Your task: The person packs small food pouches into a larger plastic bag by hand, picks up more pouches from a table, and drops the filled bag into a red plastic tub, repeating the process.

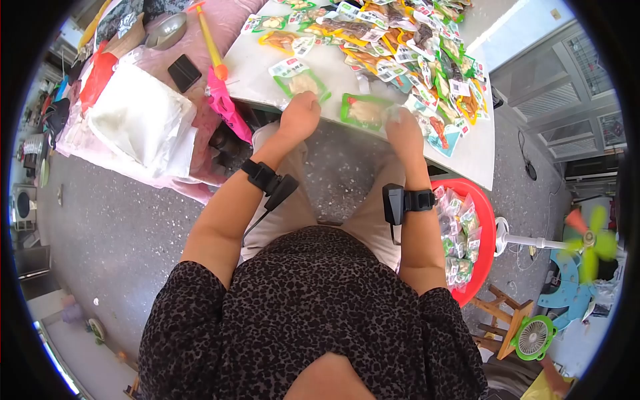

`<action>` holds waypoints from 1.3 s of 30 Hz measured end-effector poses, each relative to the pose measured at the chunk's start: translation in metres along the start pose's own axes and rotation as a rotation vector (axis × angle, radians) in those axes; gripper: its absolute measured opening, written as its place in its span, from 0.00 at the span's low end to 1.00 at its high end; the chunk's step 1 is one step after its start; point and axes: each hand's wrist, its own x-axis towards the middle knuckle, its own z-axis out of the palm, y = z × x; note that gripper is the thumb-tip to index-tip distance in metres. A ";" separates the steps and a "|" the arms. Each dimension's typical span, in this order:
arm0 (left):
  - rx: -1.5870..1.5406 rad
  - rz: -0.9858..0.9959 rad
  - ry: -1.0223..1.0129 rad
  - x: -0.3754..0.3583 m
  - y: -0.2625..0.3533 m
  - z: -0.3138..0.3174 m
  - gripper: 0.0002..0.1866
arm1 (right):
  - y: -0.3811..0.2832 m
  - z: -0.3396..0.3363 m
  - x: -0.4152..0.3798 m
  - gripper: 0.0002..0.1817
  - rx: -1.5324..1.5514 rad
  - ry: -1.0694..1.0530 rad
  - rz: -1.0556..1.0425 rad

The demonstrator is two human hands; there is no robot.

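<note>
A green-edged food packet (pixel 299 80) with a clear window and pale contents lies at the table's front edge. My left hand (pixel 300 115) is closed at its lower edge, fingers pinched on it. Another green-edged packet (pixel 365 111) lies to the right, partly over the front edge. At its right end is my right hand (pixel 405 128), closed on it and slightly blurred; the fingertips are partly hidden. A big pile of mixed food packets (pixel 407 47) covers the back right of the white table (pixel 257 73).
Beside my right arm stands a red tub (pixel 490 233) of packets. A pink-covered surface on the left holds a white plastic bag (pixel 140 113), a black phone (pixel 184 73) and a metal bowl (pixel 167 31). A green-bladed fan (pixel 589 239) is at far right.
</note>
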 end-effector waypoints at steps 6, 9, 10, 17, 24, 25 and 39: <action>0.065 0.030 -0.077 -0.002 0.006 0.009 0.09 | 0.008 0.017 -0.002 0.26 0.229 0.172 0.108; 0.064 0.020 -0.073 -0.003 0.012 0.009 0.08 | 0.002 0.010 -0.002 0.27 0.624 0.106 0.428; 0.064 0.024 -0.071 -0.003 0.013 0.009 0.08 | -0.006 0.004 -0.004 0.27 0.791 0.063 0.563; 0.049 0.064 -0.048 -0.002 0.006 0.016 0.07 | -0.021 0.019 -0.017 0.14 1.307 -0.140 0.531; 0.049 0.012 -0.044 -0.004 0.015 0.010 0.07 | -0.028 0.006 -0.029 0.10 1.499 0.083 0.458; 0.049 0.017 -0.046 -0.004 0.015 0.010 0.08 | -0.027 0.001 -0.028 0.10 1.554 0.089 0.476; 0.261 0.125 -0.050 -0.002 0.039 -0.004 0.07 | -0.053 0.012 -0.015 0.08 1.566 -0.047 0.487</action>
